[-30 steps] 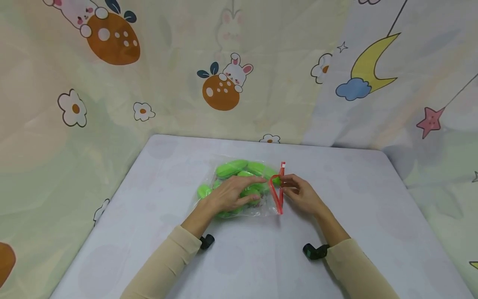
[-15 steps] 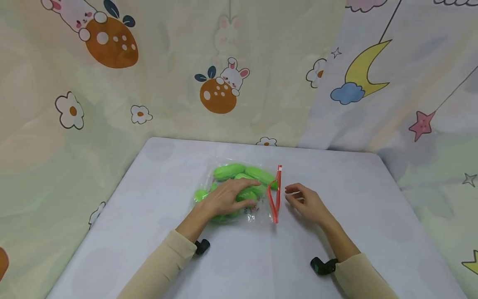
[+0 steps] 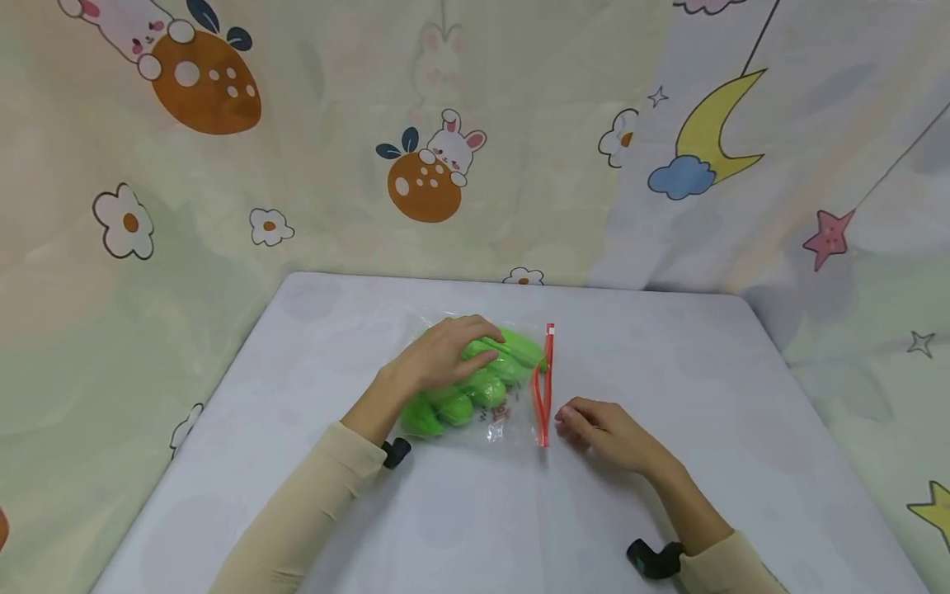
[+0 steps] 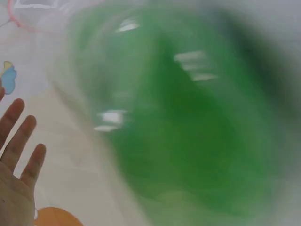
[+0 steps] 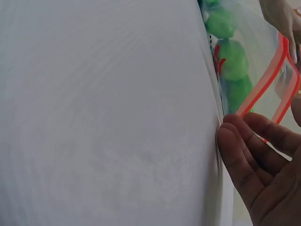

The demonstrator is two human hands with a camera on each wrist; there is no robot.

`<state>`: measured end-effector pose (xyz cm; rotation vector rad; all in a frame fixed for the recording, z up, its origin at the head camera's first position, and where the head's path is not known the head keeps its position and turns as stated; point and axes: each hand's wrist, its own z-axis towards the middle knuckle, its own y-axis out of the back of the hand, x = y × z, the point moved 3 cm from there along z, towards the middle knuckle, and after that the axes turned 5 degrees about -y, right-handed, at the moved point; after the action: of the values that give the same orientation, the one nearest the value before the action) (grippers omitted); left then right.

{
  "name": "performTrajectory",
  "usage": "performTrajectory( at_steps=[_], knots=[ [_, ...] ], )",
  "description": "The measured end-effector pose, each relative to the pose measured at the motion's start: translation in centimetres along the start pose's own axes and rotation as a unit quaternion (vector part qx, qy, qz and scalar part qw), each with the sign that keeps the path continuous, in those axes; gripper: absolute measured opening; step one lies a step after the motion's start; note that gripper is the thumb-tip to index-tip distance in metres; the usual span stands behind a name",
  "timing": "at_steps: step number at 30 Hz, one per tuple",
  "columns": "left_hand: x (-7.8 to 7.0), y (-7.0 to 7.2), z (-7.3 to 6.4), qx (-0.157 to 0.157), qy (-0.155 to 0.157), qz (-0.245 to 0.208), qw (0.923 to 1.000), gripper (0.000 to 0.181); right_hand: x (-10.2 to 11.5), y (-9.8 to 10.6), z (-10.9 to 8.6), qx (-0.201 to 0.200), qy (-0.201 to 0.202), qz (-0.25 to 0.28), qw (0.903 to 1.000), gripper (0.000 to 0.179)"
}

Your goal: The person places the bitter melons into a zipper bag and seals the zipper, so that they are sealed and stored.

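A clear zip bag (image 3: 496, 431) lies on the table, holding several bright green rounded and elongated pieces (image 3: 486, 388). Its red zip edge (image 3: 547, 388) faces right, the two strips parted partway along. My left hand (image 3: 445, 353) is over the bag's upper part, fingers reaching across the green pieces. In the left wrist view that hand (image 4: 19, 174) has its fingers spread, and the bag (image 4: 178, 117) is blurred up close. My right hand (image 3: 609, 433), fingers loosely bent, is just right of the zip edge's near end. The right wrist view shows its fingertips (image 5: 233, 120) beside the red strips (image 5: 270, 77).
A white table (image 3: 475, 528) extends around the bag. Behind it hangs a patterned cloth (image 3: 326, 140) with cartoon rabbits, flowers and a moon. A small black device (image 3: 653, 559) is worn at each wrist.
My right hand has come off the zip edge and moved down toward me. The left hand has shifted up across the bag, uncovering more green pieces near its front.
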<state>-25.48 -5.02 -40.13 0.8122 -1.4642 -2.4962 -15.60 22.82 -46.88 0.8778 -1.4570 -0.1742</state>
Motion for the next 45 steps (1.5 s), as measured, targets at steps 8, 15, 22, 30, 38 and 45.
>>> performTrajectory(
  at_steps=[8, 15, 22, 30, 38, 45],
  knots=[
    [-0.1, -0.5, 4.6, 0.105, 0.089, -0.007, 0.9904, 0.039, 1.0, -1.1, -0.6, 0.078, -0.027, 0.017, 0.9965, 0.043],
    [0.5, -1.9, 7.0, 0.192, 0.153, -0.028, 0.969, 0.048, 1.6, -1.9, -1.4, 0.088, 0.0, 0.018, 0.996, 0.04],
    [0.7, -3.4, 9.5, 0.296, 0.213, 0.024, 0.9307, 0.057, 2.3, -2.8, -1.5, 0.089, 0.025, 0.026, 0.9954, 0.037],
    [1.9, -5.7, 12.1, 0.314, 0.226, 0.007, 0.9221, 0.053, 2.7, -3.2, -1.6, 0.056, 0.028, 0.026, 0.9977, 0.037],
    [4.2, -6.8, 11.3, 0.262, 0.255, -0.022, 0.9306, 0.048, 2.8, -3.9, -1.3, 0.042, 0.032, 0.021, 0.9984, 0.027],
    [5.4, -5.4, 10.7, 0.213, 0.249, -0.032, 0.9443, 0.039, 2.5, -3.3, -1.8, 0.04, 0.027, 0.015, 0.9987, 0.024]
  ],
)
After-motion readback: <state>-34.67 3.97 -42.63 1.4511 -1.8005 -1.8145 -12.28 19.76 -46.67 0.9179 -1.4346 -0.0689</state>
